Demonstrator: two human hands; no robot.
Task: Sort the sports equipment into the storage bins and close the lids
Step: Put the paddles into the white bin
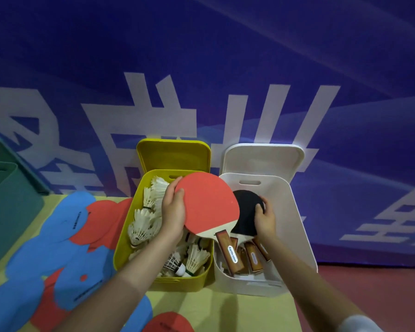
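My left hand (174,212) grips the edge of a red table tennis paddle (209,204), held flat above the gap between the two bins, its wooden handle pointing toward me. My right hand (265,218) grips a black paddle (246,212) that sits low inside the white bin (295,224), beside several more wooden paddle handles (253,256). The yellow bin (125,245) on the left holds several white shuttlecocks (144,224). Both lids stand open behind their bins: the yellow lid (173,154) and the white lid (264,159).
The bins stand on a mat (58,248) with blue and red shapes on yellow. A green bin (7,207) sits at the far left. A blue banner wall (225,68) rises right behind the bins. Red floor (369,283) lies to the right.
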